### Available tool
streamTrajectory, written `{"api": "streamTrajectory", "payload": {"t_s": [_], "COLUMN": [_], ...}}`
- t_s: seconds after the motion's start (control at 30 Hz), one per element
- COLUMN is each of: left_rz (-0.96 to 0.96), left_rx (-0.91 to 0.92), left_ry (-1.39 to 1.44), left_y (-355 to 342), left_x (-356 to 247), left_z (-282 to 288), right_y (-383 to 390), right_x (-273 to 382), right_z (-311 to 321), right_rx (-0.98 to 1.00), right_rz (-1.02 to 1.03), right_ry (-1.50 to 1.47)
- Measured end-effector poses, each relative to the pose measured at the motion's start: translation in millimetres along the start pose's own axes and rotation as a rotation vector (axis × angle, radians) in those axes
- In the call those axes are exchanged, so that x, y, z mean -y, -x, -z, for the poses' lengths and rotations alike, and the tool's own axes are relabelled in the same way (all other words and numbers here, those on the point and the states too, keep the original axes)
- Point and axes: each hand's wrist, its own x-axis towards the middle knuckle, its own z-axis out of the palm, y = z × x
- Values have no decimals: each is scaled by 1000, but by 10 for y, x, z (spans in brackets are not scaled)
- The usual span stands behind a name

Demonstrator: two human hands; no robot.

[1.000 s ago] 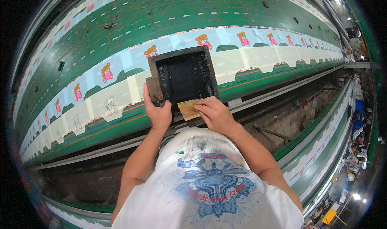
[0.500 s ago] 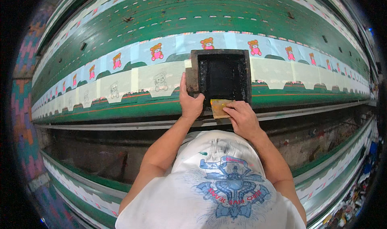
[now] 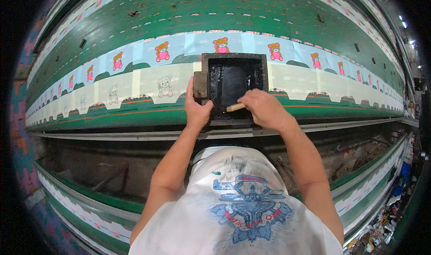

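The left hand (image 3: 197,114) holds the left side of a dark square frame (image 3: 233,56). The right hand (image 3: 266,110) pinches a tan scraper (image 3: 235,107) at the frame's near end. Pink-and-brown bear pictures (image 3: 275,52) line up beyond the frame.

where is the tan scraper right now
In the head view, the tan scraper is in the right hand, over the near part of the dark frame.

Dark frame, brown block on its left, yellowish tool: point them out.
Dark frame (image 3: 234,56): head view, far rim.
Brown block (image 3: 200,85): head view, upper face.
Yellowish tool (image 3: 235,107): head view, visible middle.
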Motion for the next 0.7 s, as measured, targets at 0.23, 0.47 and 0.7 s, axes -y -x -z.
{"api": "streamTrajectory", "payload": {"t_s": [0.23,0.47,0.7], "left_rz": [75,87,59], "left_rx": [69,59,38], "left_ry": [168,129,136], "left_y": [43,52,23], "left_x": [-24,6,-7], "left_z": [110,86,11], "right_y": [-795,-874,-414], "right_x": [-511,-503,14], "right_z": [79,47,-186], "right_rx": [-232,-223,-187], "right_rz": [-19,-168,-98], "right_ry": [112,80,105]}}
